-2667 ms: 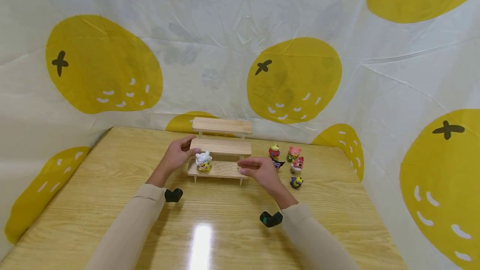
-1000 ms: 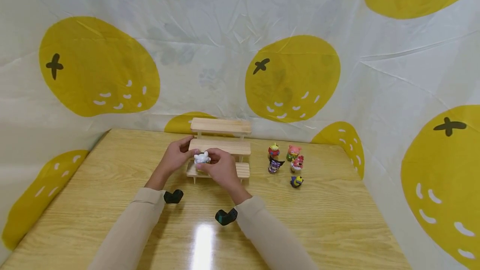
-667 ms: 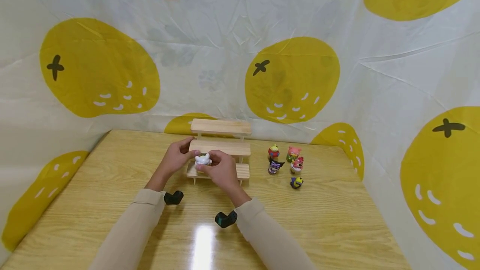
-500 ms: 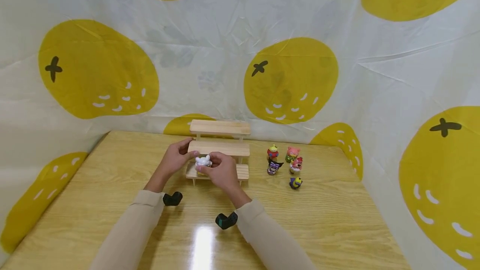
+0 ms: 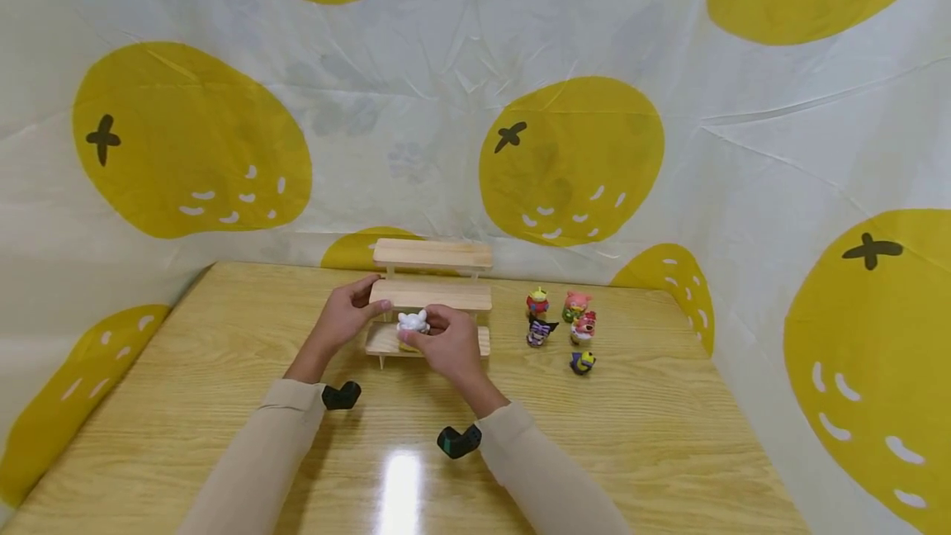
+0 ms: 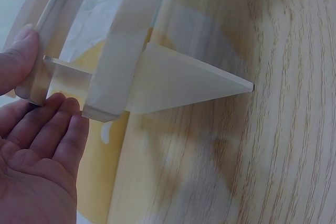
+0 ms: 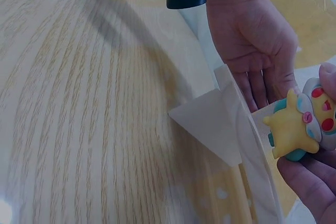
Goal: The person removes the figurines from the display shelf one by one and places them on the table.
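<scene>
A three-tier wooden display stand (image 5: pixel 431 295) is at the back of the table. My left hand (image 5: pixel 343 319) holds the left end of its middle shelf; in the left wrist view the thumb lies on top of the board and the fingers (image 6: pixel 47 124) reach below it. Between thumb and fingers, my right hand (image 5: pixel 455 345) pinches a small toy figurine (image 5: pixel 413 321) over the bottom shelf, left of its middle. The right wrist view shows its yellow body (image 7: pixel 294 129), red cheeks and white headpiece. Part of the figurine is hidden by the right fingers.
Right of the stand are several small figurines: a red-and-yellow one (image 5: pixel 537 302), a pink one (image 5: pixel 575 305), a purple-and-black one (image 5: pixel 538 332), a red-and-white one (image 5: pixel 583 328) and a blue-and-yellow one (image 5: pixel 583 363). Behind hangs a patterned cloth (image 5: pixel 416 163).
My right hand has come left from the bottom shelf's right end and taken hold of the figurine. Within the last half second, hand and figurine have shifted slightly right. The left hand stays put.
</scene>
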The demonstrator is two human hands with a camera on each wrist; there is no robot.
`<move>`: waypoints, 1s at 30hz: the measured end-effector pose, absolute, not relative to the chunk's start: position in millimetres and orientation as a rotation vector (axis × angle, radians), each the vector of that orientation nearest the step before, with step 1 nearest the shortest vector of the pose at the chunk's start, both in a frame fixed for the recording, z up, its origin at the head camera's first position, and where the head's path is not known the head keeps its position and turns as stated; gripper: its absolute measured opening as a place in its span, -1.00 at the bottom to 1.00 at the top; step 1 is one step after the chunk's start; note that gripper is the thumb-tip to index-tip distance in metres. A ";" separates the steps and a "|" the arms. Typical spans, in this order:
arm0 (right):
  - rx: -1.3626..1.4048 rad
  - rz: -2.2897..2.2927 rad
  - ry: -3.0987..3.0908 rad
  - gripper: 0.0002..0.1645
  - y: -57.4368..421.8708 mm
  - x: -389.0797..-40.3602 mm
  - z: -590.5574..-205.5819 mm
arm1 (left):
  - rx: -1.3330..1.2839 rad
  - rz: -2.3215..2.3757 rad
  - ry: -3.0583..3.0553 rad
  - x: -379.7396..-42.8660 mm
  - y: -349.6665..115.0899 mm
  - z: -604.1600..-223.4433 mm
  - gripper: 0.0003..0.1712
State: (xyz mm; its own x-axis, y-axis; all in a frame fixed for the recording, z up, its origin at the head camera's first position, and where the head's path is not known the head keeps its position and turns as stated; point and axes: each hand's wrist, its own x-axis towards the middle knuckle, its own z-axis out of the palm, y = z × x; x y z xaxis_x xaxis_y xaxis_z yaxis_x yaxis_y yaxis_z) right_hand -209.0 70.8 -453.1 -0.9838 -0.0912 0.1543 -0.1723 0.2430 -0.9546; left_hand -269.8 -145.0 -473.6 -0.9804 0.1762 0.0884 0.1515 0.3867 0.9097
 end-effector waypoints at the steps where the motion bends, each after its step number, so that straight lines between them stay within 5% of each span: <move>1: 0.259 1.869 -2.427 -0.69 71.9 -208.8 -453.5 | 0.306 1.695 2.601 -269.8 -145.2 -473.9 -0.14; 30: 0.238 1.779 -2.446 -0.69 110.1 -206.9 -454.2 | 0.310 1.698 2.614 -268.1 -141.6 -471.2 -0.16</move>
